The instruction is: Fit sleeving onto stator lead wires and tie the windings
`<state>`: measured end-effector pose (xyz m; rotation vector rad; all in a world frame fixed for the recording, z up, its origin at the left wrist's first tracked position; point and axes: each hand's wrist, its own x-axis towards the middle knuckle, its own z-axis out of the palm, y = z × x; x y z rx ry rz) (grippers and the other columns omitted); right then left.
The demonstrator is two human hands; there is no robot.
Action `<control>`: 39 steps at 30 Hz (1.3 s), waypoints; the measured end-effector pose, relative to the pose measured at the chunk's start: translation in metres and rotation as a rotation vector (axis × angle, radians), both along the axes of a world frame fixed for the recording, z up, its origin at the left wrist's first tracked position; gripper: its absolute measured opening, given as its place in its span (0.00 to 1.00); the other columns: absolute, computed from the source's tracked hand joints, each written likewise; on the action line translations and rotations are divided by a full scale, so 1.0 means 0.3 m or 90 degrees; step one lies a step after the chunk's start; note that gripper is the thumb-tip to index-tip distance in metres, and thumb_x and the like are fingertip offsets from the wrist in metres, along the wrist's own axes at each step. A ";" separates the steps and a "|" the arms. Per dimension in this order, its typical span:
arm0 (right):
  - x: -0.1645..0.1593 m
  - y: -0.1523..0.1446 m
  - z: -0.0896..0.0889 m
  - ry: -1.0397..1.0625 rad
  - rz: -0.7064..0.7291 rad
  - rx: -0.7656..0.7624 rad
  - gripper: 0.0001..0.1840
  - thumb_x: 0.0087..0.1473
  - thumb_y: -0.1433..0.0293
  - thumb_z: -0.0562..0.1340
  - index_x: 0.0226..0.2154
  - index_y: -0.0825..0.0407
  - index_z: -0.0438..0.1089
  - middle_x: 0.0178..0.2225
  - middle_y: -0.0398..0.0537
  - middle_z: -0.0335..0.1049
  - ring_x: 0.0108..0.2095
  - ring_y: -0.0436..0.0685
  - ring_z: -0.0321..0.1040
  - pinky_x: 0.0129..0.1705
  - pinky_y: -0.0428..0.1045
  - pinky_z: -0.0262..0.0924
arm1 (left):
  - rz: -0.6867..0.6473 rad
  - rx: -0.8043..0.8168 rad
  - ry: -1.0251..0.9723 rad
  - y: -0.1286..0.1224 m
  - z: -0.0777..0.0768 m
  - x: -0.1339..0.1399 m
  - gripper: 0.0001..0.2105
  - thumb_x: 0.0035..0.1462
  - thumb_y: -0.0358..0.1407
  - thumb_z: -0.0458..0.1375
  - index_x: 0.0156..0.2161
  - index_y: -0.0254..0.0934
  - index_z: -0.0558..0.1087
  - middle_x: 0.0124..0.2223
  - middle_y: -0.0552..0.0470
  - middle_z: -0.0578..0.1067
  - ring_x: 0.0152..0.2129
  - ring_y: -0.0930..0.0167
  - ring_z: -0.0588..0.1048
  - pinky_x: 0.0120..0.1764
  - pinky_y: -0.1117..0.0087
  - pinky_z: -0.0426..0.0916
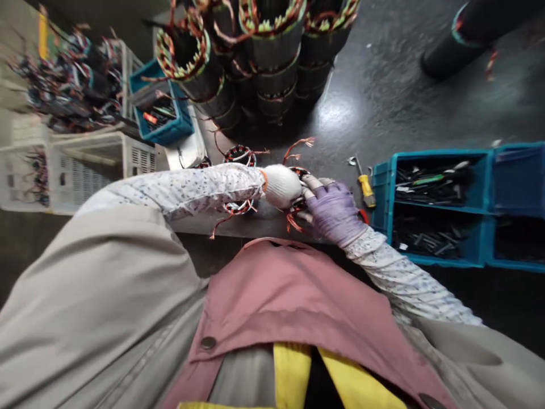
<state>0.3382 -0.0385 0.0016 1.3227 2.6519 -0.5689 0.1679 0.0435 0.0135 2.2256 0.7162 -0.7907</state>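
Stator [298, 196] at surface [255, 224] edge, pinched between both hands: left hand [280, 186], white glove, at 9 o'clock; right hand [334, 211], purple glove, at 4 o'clock. Fingers of both closed on its winding, equally near. Copper leads trailing toward 12; screwdriver [365, 186] at 3 o'clock.

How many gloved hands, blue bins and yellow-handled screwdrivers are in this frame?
Gloved hands: 2, white left hand and purple right hand, both on a small wire coil
Blue bins: 3
Yellow-handled screwdrivers: 1
Total: 6
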 end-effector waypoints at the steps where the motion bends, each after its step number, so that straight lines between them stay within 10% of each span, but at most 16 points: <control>1: -0.006 -0.005 -0.002 0.005 -0.021 -0.013 0.26 0.55 0.63 0.61 0.54 0.58 0.68 0.62 0.64 0.59 0.53 0.73 0.59 0.49 0.63 0.54 | 0.046 -0.010 0.027 -0.007 0.007 0.006 0.10 0.51 0.37 0.59 0.37 0.39 0.80 0.30 0.49 0.77 0.33 0.63 0.75 0.37 0.67 0.65; 6: -0.035 -0.035 -0.020 0.068 -0.105 -0.034 0.21 0.58 0.66 0.56 0.51 0.57 0.71 0.61 0.64 0.61 0.51 0.74 0.62 0.45 0.63 0.56 | 0.247 -0.122 0.096 -0.128 0.109 0.060 0.11 0.53 0.40 0.59 0.33 0.34 0.79 0.26 0.50 0.75 0.25 0.69 0.72 0.29 0.70 0.64; 9: 0.005 -0.051 -0.044 0.156 -0.129 -0.015 0.21 0.60 0.63 0.54 0.51 0.54 0.71 0.59 0.62 0.65 0.51 0.72 0.64 0.46 0.64 0.58 | 0.254 -0.324 -0.090 -0.190 0.207 0.065 0.09 0.55 0.40 0.60 0.30 0.36 0.78 0.25 0.56 0.75 0.24 0.74 0.71 0.30 0.74 0.64; 12: 0.087 -0.042 -0.067 0.305 -0.159 0.021 0.24 0.61 0.58 0.53 0.53 0.55 0.69 0.57 0.61 0.68 0.53 0.67 0.65 0.52 0.61 0.61 | 0.392 -0.206 -0.287 -0.190 0.254 -0.019 0.14 0.62 0.43 0.55 0.35 0.36 0.78 0.35 0.52 0.77 0.31 0.74 0.74 0.37 0.73 0.67; 17: -0.010 0.100 -0.055 0.467 -0.303 -0.067 0.25 0.65 0.58 0.49 0.53 0.55 0.69 0.53 0.58 0.72 0.53 0.59 0.68 0.54 0.54 0.63 | 0.261 0.052 -0.182 -0.191 0.094 -0.080 0.12 0.59 0.42 0.58 0.38 0.36 0.79 0.57 0.40 0.71 0.53 0.60 0.70 0.55 0.58 0.64; 21: -0.244 0.255 -0.028 0.325 -0.291 -0.263 0.13 0.59 0.63 0.59 0.39 0.51 0.77 0.40 0.51 0.78 0.45 0.61 0.73 0.51 0.56 0.64 | 0.249 0.007 0.025 -0.248 -0.053 0.041 0.13 0.61 0.35 0.54 0.46 0.30 0.76 0.46 0.37 0.77 0.42 0.61 0.77 0.46 0.61 0.70; 27: -0.042 0.209 -0.075 0.495 -0.558 -0.111 0.22 0.66 0.61 0.47 0.45 0.52 0.73 0.44 0.51 0.76 0.40 0.55 0.74 0.44 0.53 0.69 | 0.263 -0.021 -0.155 -0.164 -0.045 -0.068 0.16 0.57 0.45 0.60 0.43 0.37 0.79 0.42 0.43 0.78 0.37 0.62 0.77 0.38 0.66 0.70; 30: 0.057 0.111 -0.132 0.343 -0.550 -0.019 0.17 0.60 0.62 0.56 0.45 0.53 0.74 0.44 0.55 0.76 0.45 0.60 0.73 0.51 0.57 0.66 | 0.407 -0.112 -0.388 -0.028 -0.059 -0.193 0.15 0.57 0.47 0.60 0.36 0.37 0.81 0.38 0.47 0.79 0.35 0.68 0.77 0.39 0.69 0.70; 34: -0.068 0.072 -0.205 0.030 -0.391 -0.189 0.29 0.54 0.69 0.63 0.57 0.60 0.66 0.56 0.65 0.67 0.55 0.67 0.66 0.57 0.59 0.60 | 0.671 -0.124 -0.461 0.159 -0.150 -0.253 0.20 0.56 0.50 0.60 0.37 0.32 0.80 0.33 0.48 0.80 0.29 0.72 0.76 0.35 0.72 0.69; 39: -0.172 0.074 -0.219 -0.167 -0.395 -0.290 0.32 0.58 0.76 0.55 0.64 0.59 0.56 0.57 0.64 0.65 0.52 0.64 0.68 0.50 0.55 0.63 | 0.513 -0.002 -0.347 0.239 -0.314 -0.211 0.15 0.55 0.46 0.61 0.36 0.36 0.82 0.33 0.51 0.81 0.32 0.71 0.76 0.38 0.72 0.67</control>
